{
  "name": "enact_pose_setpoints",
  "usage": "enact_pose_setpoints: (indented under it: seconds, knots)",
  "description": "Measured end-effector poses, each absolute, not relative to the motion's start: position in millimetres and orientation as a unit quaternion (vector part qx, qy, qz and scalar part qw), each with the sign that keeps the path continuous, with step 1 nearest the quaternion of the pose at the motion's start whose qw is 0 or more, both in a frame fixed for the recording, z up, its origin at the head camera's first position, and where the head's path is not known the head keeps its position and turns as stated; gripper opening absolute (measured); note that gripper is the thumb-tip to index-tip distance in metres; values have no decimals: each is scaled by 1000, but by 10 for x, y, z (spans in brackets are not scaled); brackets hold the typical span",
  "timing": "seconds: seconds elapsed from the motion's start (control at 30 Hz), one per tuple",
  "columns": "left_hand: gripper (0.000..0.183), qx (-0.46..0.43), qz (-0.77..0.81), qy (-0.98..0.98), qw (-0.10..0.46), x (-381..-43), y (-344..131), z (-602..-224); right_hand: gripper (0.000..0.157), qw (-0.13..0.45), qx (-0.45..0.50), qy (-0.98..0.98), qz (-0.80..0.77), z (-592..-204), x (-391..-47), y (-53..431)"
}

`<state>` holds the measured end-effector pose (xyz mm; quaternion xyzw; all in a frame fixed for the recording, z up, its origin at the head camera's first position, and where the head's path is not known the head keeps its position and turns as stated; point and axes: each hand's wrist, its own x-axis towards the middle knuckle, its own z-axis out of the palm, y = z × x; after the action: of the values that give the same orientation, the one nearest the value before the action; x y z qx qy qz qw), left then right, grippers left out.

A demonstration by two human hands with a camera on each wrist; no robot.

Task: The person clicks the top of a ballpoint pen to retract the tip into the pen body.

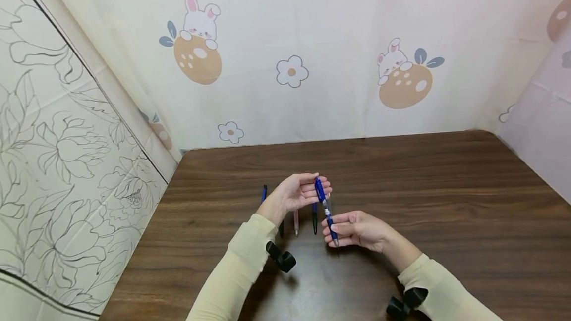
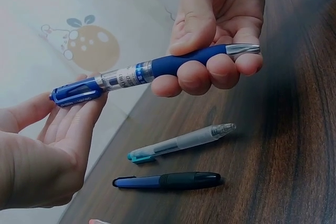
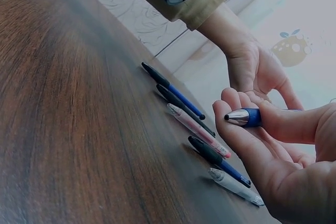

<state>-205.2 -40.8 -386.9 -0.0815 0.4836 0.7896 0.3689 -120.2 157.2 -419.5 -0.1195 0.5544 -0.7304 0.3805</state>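
Observation:
A blue retractable pen (image 1: 319,189) with a clear middle and silver tip is held between both hands. My right hand (image 1: 361,232) pinches its blue grip section, thumb on top and fingers beneath, in the left wrist view too. Outstretched fingers of my left hand (image 1: 296,192) lie under the clip end, and the left thumb touches the push-button end. Below on the table lie a clear pen with a teal clip (image 2: 181,142) and a blue pen with a black grip (image 2: 168,181). A pink pen (image 3: 198,129) also lies there.
Farther along the row are another blue-and-black pen (image 3: 176,93) and a dark pen (image 3: 176,100), partly covered by its neighbours. The dark wooden table (image 1: 424,187) ends at a bunny-patterned cloth (image 1: 334,63) behind and a flower-drawn cloth (image 1: 67,162) at left.

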Motion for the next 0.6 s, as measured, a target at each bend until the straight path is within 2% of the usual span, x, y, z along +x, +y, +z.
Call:
enact_pose_setpoints:
  seconds: [0.4, 0.6]
  knots:
    - [50, -71, 802, 456, 379, -2065, -403, -3865, 46, 366, -113, 577, -721, -4125, -1199, 1578]
    - [46, -61, 804, 459, 373, -2061, -390, -3861, 49, 363, -119, 582, -717, -4105, -1187, 1600]
